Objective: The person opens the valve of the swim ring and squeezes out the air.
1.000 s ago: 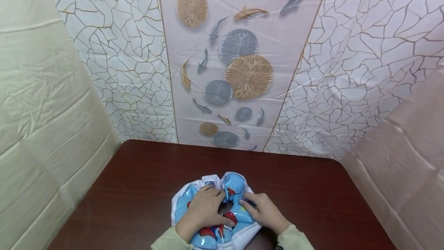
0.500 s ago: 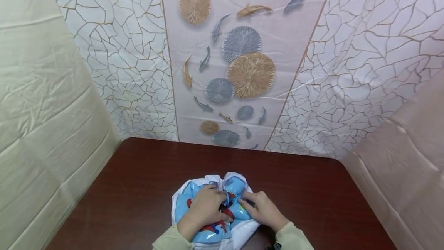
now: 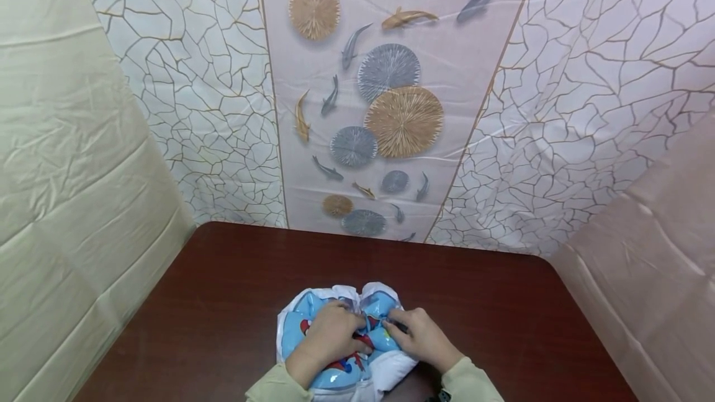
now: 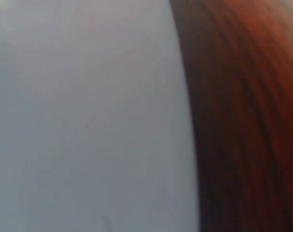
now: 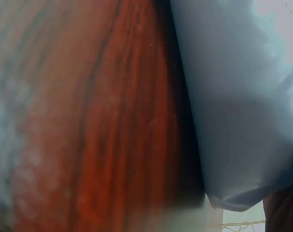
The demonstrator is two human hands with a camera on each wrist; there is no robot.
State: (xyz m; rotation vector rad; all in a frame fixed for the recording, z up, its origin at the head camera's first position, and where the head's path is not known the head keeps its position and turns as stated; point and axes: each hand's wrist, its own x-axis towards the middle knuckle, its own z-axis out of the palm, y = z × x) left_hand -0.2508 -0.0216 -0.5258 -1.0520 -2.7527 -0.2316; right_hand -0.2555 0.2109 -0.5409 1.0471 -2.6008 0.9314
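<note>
In the head view a soft, glossy swim ring (image 3: 337,378), light blue with red figures and a white rim, lies crumpled on the dark red-brown table near its front. My left hand (image 3: 329,337) lies across its left part, fingers bent into the plastic at the middle and thumb pointing right. On the other side my right hand (image 3: 423,335) pinches the ring's right part between thumb and fingers. The ring's hole is squeezed nearly out of sight. Both wrist views show the white plastic (image 4: 93,116) up close, without the fingers.
The wood-grained table (image 3: 530,327) stretches out around the ring to rounded far corners. A patterned cloth (image 3: 357,110) with fish and round shapes hangs behind it. Pale cloth walls (image 3: 84,203) stand at both sides.
The ring's right part has been drawn inward and bunched, and the central hole has closed up. White underside shows more at the lower right. Both hands have stayed nearly in place.
</note>
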